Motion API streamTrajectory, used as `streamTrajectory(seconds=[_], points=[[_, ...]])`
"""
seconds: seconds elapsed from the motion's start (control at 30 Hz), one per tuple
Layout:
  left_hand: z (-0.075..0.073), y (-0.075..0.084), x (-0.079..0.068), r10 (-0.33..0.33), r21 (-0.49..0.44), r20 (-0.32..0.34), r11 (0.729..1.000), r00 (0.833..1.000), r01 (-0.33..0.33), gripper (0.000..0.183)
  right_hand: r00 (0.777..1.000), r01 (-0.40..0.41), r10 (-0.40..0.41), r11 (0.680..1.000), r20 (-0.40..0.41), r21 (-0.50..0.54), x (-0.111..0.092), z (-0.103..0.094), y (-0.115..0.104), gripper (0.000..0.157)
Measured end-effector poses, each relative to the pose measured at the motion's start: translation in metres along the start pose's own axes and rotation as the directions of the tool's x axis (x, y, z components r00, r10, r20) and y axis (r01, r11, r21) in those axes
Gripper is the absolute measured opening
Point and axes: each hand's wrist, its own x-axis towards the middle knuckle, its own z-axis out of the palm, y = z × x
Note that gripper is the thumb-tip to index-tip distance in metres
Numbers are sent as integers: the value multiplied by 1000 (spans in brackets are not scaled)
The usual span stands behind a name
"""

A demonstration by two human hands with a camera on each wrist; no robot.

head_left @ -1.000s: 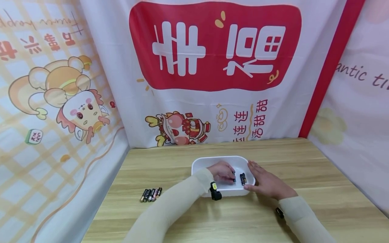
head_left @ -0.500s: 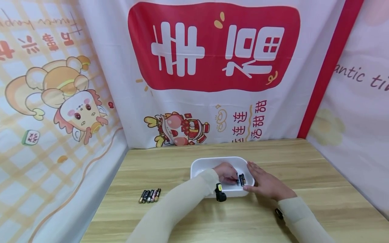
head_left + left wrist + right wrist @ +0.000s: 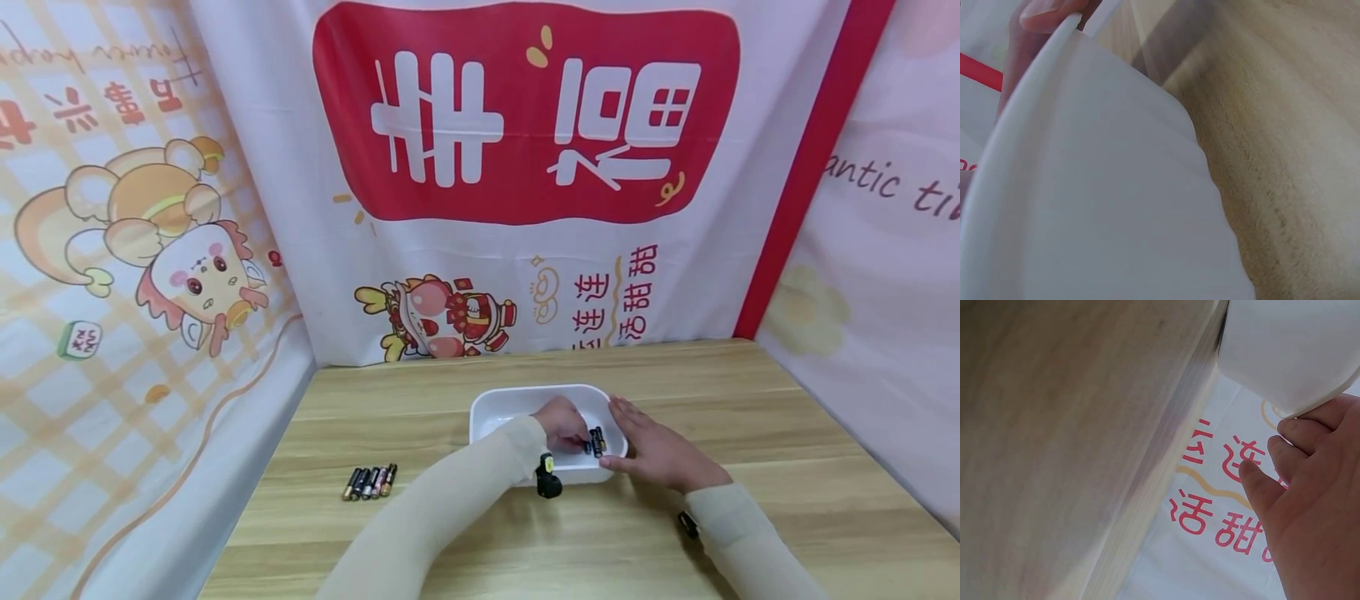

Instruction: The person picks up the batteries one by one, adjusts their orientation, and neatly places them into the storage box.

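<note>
A white plastic box (image 3: 491,408) stands on the wooden table. My left hand (image 3: 562,421) reaches down into it, fingers curled, and pinches a dark battery (image 3: 587,447) low near the bottom. Right beside that one, toward the right end, lie more black batteries (image 3: 597,442) side by side. My right hand (image 3: 667,454) holds the box's right end, thumb at the front corner of the rim and fingers spread along the far side. In the right wrist view its fingertips touch the rim (image 3: 1319,406). The left wrist view shows mostly the box's outer wall (image 3: 1116,181).
Several batteries (image 3: 369,482) lie in a row on the table (image 3: 300,533) to the left of the left forearm. A printed cloth (image 3: 525,117) hangs behind the table's far edge, with more cloth at both sides.
My left hand has moved slightly right inside the box, bringing its battery beside the others there. My right hand has stayed at the box's end.
</note>
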Motion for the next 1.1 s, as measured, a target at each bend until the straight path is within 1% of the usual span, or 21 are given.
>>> streamTrajectory(seconds=[0.17, 0.3, 0.47, 0.57, 0.7, 0.8, 1.0, 1.1], points=[[0, 2, -3, 5, 52, -2, 999, 1000, -5, 10, 1000, 4, -4, 1000, -1, -3, -1, 0, -1, 101], [0, 4, -6, -7, 60, 0, 998, 1000, 7, 9, 1000, 25, -25, 1000, -17, -9, -1, 1, 0, 101], [0, 4, -3, -20, 66, -10, 998, 1000, 20, 11, 999, 40, -41, 999, -31, -7, 0, 1, 0, 100], [0, 5, -4, -16, 74, -7, 997, 1000, 16, 10, 1000, 22, -22, 1000, -20, -5, 0, 0, 0, 100], [-2, 5, -9, -1, 76, 6, 997, 1000, 1, 5, 1000, 15, -15, 1000, -12, 2, 0, 1, -1, 100], [-4, 4, -11, 4, 70, 25, 998, 1000, -6, 4, 1000, 15, -15, 1000, -9, 5, -1, 2, -1, 100], [-10, -3, -5, -6, 81, 59, 997, 998, 1, 4, 1000, -8, 8, 1000, 3, 8, -1, 1, -2, 101], [-15, -8, -2, -23, 48, 76, 999, 997, 19, 4, 1000, -25, 25, 1000, 10, 4, 0, 0, -3, 101]])
